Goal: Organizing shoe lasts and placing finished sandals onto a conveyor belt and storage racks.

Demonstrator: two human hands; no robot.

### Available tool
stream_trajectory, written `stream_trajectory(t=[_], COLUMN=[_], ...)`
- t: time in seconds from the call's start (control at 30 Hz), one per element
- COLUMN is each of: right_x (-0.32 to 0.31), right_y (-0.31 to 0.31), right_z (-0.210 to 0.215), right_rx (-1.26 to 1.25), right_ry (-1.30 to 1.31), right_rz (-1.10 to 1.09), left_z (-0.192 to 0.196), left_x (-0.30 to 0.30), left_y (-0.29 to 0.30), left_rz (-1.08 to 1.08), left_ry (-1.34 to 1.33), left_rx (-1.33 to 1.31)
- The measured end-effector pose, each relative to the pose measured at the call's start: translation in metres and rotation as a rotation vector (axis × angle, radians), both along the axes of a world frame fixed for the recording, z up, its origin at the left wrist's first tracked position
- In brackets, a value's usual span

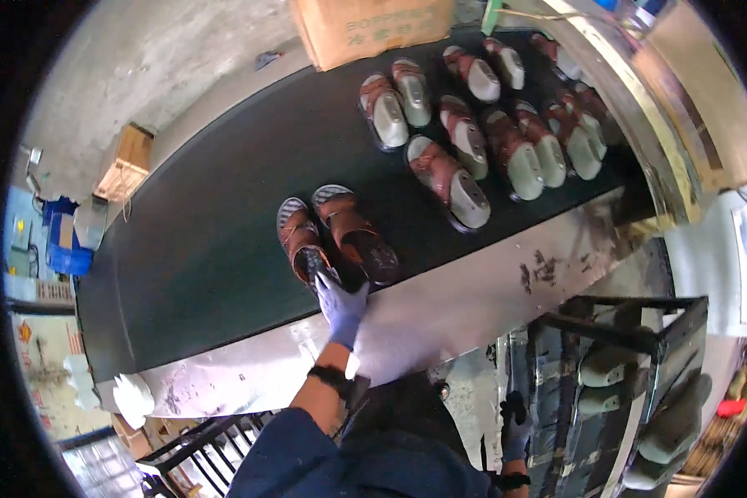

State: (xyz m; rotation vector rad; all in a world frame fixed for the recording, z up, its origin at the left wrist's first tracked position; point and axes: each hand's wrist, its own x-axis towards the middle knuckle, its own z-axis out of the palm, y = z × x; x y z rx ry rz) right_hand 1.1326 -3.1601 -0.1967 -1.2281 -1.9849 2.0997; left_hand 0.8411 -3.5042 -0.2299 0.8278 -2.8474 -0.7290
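My left hand (342, 309), in a pale purple glove, reaches over the belt's near edge. Its fingers are closed at the heel of a brown strapped sandal (297, 228) with a patterned insole. Close by on the right lies a matching sandal (355, 228); neither has a form inside. My right hand (516, 432), also gloved, hangs low beside a black metal rack (656, 336). Something dark covers its fingertips, and I cannot make out whether it holds anything. Farther right on the belt, several reddish-brown sandals (440, 170) sit on grey-green shoe lasts (469, 202).
The dark conveyor belt (199, 232) has a worn metal edge (465, 303) on my side. A cardboard box (373, 29) stands at its far side. A frame (622, 75) spans its right end. Grey lasts (672, 419) rest on the rack at lower right.
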Motion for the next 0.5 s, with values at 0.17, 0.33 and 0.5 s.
stream_trajectory(t=[0.17, 0.33, 0.5], right_x=[-0.075, -0.083, -0.058], right_y=[-0.016, 0.004, 0.039], right_z=[0.024, -0.008, -0.085], right_rx=[0.208, 0.427, -0.03], right_ry=[-0.065, -0.098, 0.053], right_rz=[0.348, 0.626, 0.656], left_z=[-0.01, -0.012, -0.002], left_x=[-0.095, -0.033, 0.193], left_y=[-0.08, -0.124, -0.134], left_rz=[0.099, 0.246, 0.654], left_ry=[-0.182, 0.221, 0.323], left_rx=[0.088, 0.224, 0.208])
